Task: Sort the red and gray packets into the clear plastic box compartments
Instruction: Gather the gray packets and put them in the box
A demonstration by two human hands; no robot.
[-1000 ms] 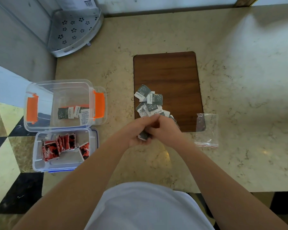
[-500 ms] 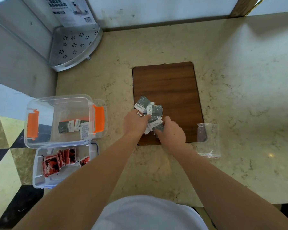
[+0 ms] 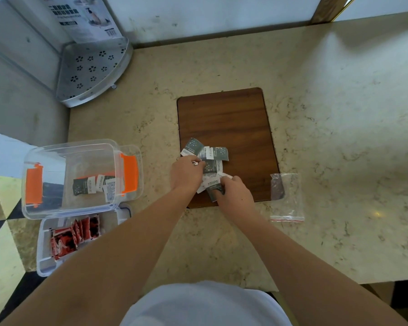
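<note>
Several gray packets (image 3: 214, 153) lie in a loose pile on the near left part of a brown wooden board (image 3: 226, 118). My left hand (image 3: 185, 172) rests on the pile's left side, fingers curled over packets. My right hand (image 3: 236, 191) pinches gray packets at the pile's near end. The clear plastic box (image 3: 57, 210) with orange latches stands at the left counter edge and holds a few gray packets (image 3: 93, 185). A shallow clear tray (image 3: 44, 260) in front of it holds several red packets (image 3: 74, 235).
An empty clear zip bag (image 3: 286, 196) lies right of the board. A white perforated corner shelf (image 3: 92, 71) stands at the back left against the wall. The marble counter ends just left of the box, above a tiled floor.
Both hands moved forward from the counter's near edge onto the packet pile on the board. The camera view shifted, so everything sits lower in the frame.
</note>
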